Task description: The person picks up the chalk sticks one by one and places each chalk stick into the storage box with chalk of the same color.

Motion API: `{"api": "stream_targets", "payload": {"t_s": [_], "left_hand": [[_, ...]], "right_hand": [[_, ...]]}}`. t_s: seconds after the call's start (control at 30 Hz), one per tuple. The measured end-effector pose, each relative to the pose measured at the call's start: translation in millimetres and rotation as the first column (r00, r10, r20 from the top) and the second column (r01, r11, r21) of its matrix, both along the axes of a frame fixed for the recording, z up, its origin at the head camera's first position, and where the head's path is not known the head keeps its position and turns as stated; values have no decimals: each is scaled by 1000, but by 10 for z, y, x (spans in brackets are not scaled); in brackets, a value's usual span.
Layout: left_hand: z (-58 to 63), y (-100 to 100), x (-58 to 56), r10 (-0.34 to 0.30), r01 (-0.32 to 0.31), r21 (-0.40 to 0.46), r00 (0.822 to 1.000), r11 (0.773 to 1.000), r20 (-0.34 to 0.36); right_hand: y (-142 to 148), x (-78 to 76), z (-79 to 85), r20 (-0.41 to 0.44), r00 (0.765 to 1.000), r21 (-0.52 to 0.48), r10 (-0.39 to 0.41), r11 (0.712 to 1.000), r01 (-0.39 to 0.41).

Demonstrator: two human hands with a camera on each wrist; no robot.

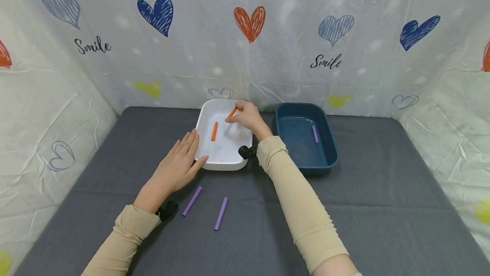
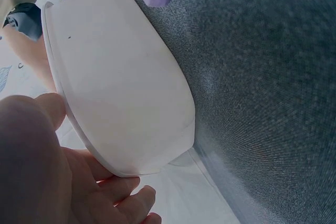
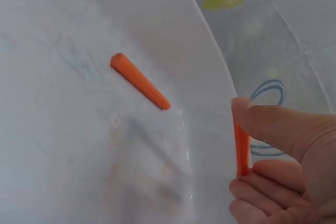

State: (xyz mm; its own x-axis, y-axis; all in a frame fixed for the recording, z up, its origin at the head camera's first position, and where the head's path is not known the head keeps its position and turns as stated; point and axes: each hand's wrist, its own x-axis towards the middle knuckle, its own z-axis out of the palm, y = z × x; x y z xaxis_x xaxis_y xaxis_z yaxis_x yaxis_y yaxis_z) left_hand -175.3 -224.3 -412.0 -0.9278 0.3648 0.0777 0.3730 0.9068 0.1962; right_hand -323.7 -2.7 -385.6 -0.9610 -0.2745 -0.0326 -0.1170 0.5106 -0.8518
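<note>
Over the right part of a white tray (image 1: 223, 165), my right hand (image 1: 249, 118) pinches a short orange stick (image 3: 242, 148) between thumb and fingers. A second orange stick (image 1: 214, 131) lies on the tray floor. My left hand (image 1: 177, 165) rests on the tray's left side, fingers extended, thumb at the near-left corner. The left wrist view shows this hand (image 2: 100, 192) touching the rim. Two purple sticks (image 1: 192, 201) lie apart on the table in front of the tray, near the left wrist. Whether the sticks are chalk or crayons I cannot tell.
A dark blue tray (image 1: 281, 131) stands just right of the white one, with a purple stick (image 1: 315, 134) inside. Both trays sit on a grey cloth-covered table (image 1: 383, 208), close to a white curtain (image 1: 283, 67) printed with hearts.
</note>
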Motion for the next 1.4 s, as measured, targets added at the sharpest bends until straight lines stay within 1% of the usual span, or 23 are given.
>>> {"api": "stream_targets", "payload": {"t_s": [0.13, 0.23, 0.33, 0.5, 0.73, 0.8, 0.87, 0.9, 1.0, 1.1, 1.27, 1.4], "left_hand": [[0, 6, 4, 3, -3, 5, 1000, 1000, 0], [5, 10, 6, 4, -4, 7, 1000, 1000, -1], [6, 13, 4, 5, -5, 7, 1000, 1000, -5], [2, 8, 2, 7, -7, 5, 1000, 1000, -6], [-4, 7, -2, 6, -6, 6, 1000, 1000, -5], [-5, 11, -4, 7, -7, 5, 1000, 1000, -5], [-4, 16, -4, 7, -7, 5, 1000, 1000, -5], [-3, 20, -3, 7, -7, 6, 1000, 1000, -6], [1, 23, 0, 5, -5, 7, 1000, 1000, -9], [5, 24, 6, 2, -2, 7, 1000, 1000, -10], [11, 20, 15, 5, -5, 4, 1000, 1000, -7], [10, 20, 14, 6, -6, 3, 1000, 1000, -12]], "right_hand": [[-11, -33, -43, -34, 999, -6, -34, 999, 34], [-15, -49, -70, -62, 997, 8, -40, 999, 41], [-16, -51, -85, -97, 995, 51, -15, 998, 20], [-11, -49, -113, -151, 987, 133, 56, 991, -36], [-6, -24, -133, -161, 981, 187, 107, 979, -76], [-15, -23, -141, -170, 977, 224, 131, 970, -91], [-31, -21, -153, -173, 972, 278, 157, 955, -105], [-39, -22, -163, -174, 969, 315, 173, 943, -112], [-75, -19, -174, -167, 960, 436, 223, 890, -131], [-106, 0, -170, -153, 955, 530, 255, 837, -138], [-144, 26, -175, -148, 945, 624, 293, 769, -141], [-161, 37, -185, -152, 939, 675, 307, 726, -128]]}}
